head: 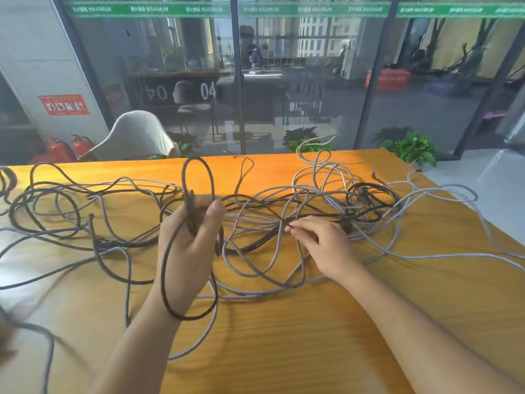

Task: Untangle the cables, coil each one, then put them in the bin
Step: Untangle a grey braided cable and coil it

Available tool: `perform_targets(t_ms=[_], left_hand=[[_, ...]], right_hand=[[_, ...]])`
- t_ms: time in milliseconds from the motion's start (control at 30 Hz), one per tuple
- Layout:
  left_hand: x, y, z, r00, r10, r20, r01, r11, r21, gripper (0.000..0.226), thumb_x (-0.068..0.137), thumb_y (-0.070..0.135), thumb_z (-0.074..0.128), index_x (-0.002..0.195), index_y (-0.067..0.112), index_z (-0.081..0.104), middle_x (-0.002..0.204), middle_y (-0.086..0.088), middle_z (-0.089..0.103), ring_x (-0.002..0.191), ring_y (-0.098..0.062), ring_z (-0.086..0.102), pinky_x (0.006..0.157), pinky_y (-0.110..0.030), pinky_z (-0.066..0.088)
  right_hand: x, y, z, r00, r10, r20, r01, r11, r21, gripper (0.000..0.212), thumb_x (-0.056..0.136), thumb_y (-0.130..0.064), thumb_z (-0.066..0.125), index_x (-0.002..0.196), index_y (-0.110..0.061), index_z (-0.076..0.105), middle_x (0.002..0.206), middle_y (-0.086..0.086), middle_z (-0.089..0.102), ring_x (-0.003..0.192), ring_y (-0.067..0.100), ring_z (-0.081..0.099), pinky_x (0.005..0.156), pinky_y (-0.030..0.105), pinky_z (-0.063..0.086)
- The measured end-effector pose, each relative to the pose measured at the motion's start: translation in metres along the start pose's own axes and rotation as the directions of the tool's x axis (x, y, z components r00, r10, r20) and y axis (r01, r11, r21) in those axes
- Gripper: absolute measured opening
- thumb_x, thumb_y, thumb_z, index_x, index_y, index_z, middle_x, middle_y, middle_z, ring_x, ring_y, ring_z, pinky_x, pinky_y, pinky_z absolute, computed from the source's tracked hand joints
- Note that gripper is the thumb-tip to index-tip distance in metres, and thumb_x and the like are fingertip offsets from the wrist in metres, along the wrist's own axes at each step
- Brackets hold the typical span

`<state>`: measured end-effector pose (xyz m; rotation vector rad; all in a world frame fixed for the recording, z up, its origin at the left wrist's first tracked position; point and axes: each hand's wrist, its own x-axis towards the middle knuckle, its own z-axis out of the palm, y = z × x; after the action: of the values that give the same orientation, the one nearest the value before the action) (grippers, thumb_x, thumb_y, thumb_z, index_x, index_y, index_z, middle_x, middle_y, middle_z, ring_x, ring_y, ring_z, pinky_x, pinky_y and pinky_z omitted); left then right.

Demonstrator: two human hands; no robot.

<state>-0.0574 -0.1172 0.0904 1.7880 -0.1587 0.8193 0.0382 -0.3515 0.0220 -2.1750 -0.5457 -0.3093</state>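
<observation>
A tangle of dark and grey braided cables (284,211) sprawls across the orange wooden table (312,336). My left hand (190,245) is raised over the middle and grips a dark cable (199,166) gathered into loops, one loop standing above the fist and one hanging around the wrist. My right hand (321,245) lies low on the table to the right and pinches a dark strand at its fingertips, in the thick of the tangle. A grey cable (426,191) trails off toward the right edge. No bin is in view.
A white chair (133,137) stands behind the table's far left edge, with red fire extinguishers (59,149) beside it. Potted plants (414,149) and a glass wall lie beyond the far edge. The table's right edge drops to a pale floor.
</observation>
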Motion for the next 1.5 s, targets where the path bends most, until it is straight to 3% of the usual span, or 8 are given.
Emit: perform_targets(t_ms=[233, 467, 633, 767, 900, 1167, 1300, 1500], left_hand=[[-0.014, -0.009, 0.035, 0.958, -0.093, 0.273, 0.055, 0.988, 0.144, 0.015, 0.103, 0.031, 0.064, 0.088, 0.028, 0.069, 0.054, 0.018, 0.05, 0.051, -0.006, 0.043, 0.052, -0.02, 0.032], [-0.015, -0.01, 0.045, 0.956, -0.132, 0.264, 0.084, 0.979, 0.188, 0.012, 0.101, 0.033, 0.065, 0.089, 0.032, 0.068, 0.055, 0.023, 0.055, 0.051, -0.004, 0.048, 0.051, -0.014, 0.034], [-0.014, -0.016, 0.041, 0.988, -0.1, 0.115, 0.089, 0.991, 0.102, 0.011, 0.101, 0.031, 0.066, 0.09, 0.032, 0.069, 0.057, 0.011, 0.051, 0.051, -0.008, 0.042, 0.053, -0.025, 0.037], [-0.016, -0.021, 0.045, 0.95, -0.142, 0.278, 0.104, 0.984, 0.148, 0.011, 0.101, 0.032, 0.067, 0.092, 0.038, 0.072, 0.058, 0.008, 0.05, 0.054, -0.011, 0.043, 0.055, -0.031, 0.038], [-0.017, -0.019, 0.043, 0.927, -0.136, 0.348, 0.105, 0.989, 0.107, 0.017, 0.102, 0.03, 0.066, 0.097, 0.046, 0.07, 0.059, 0.007, 0.044, 0.057, -0.017, 0.04, 0.055, -0.04, 0.038], [-0.017, -0.014, 0.041, 0.897, -0.152, 0.416, 0.127, 0.988, 0.087, 0.017, 0.094, 0.031, 0.076, 0.089, 0.044, 0.067, 0.059, 0.011, 0.041, 0.053, -0.008, 0.034, 0.054, -0.018, 0.032], [-0.018, -0.012, 0.043, 0.935, -0.125, 0.333, 0.116, 0.992, 0.047, 0.009, 0.094, 0.031, 0.075, 0.089, 0.036, 0.071, 0.058, 0.012, 0.043, 0.053, -0.008, 0.038, 0.053, -0.022, 0.034], [-0.012, -0.004, 0.027, 0.981, -0.112, 0.157, 0.12, 0.992, -0.039, 0.035, 0.103, 0.034, 0.064, 0.073, 0.021, 0.051, 0.058, 0.013, 0.04, 0.055, -0.011, 0.035, 0.055, -0.03, 0.033]], right_hand=[[-0.01, -0.016, 0.003, 0.971, -0.238, -0.02, 0.238, 0.971, -0.012, 0.017, 0.104, -0.021, 0.063, 0.11, -0.016, 0.079, 0.09, -0.019, 0.065, 0.082, -0.001, 0.059, 0.071, 0.011, 0.039], [-0.011, -0.022, 0.007, 0.921, -0.385, -0.064, 0.377, 0.92, -0.108, 0.023, 0.107, -0.028, 0.056, 0.108, -0.014, 0.075, 0.092, -0.007, 0.067, 0.085, 0.009, 0.06, 0.073, 0.028, 0.048], [-0.012, -0.026, 0.006, 0.945, -0.282, -0.164, 0.285, 0.958, 0.0, 0.023, 0.109, -0.027, 0.054, 0.106, -0.015, 0.074, 0.086, -0.016, 0.061, 0.075, 0.007, 0.06, 0.063, 0.025, 0.046], [-0.014, -0.029, 0.007, 0.939, -0.325, -0.114, 0.321, 0.946, -0.051, 0.026, 0.109, -0.029, 0.052, 0.106, -0.014, 0.073, 0.084, -0.017, 0.056, 0.075, 0.001, 0.053, 0.066, 0.018, 0.038], [-0.015, -0.031, 0.008, 0.944, -0.322, -0.068, 0.322, 0.947, -0.007, 0.03, 0.109, -0.033, 0.048, 0.102, -0.017, 0.072, 0.08, -0.01, 0.055, 0.074, 0.012, 0.052, 0.064, 0.03, 0.042], [-0.015, -0.026, 0.011, 0.973, -0.231, -0.028, 0.233, 0.969, 0.086, 0.021, 0.107, -0.021, 0.058, 0.092, -0.015, 0.072, 0.075, -0.008, 0.056, 0.069, 0.017, 0.052, 0.06, 0.04, 0.042], [-0.015, -0.027, 0.012, 0.97, -0.242, 0.013, 0.24, 0.966, 0.095, 0.037, 0.107, -0.04, 0.054, 0.089, -0.012, 0.071, 0.076, 0.0, 0.061, 0.07, 0.021, 0.056, 0.062, 0.044, 0.044], [-0.01, -0.015, 0.004, 0.988, -0.056, 0.147, 0.047, 0.997, 0.061, 0.02, 0.104, -0.037, 0.061, 0.115, -0.027, 0.074, 0.092, -0.019, 0.066, 0.082, 0.004, 0.06, 0.071, 0.02, 0.046]])
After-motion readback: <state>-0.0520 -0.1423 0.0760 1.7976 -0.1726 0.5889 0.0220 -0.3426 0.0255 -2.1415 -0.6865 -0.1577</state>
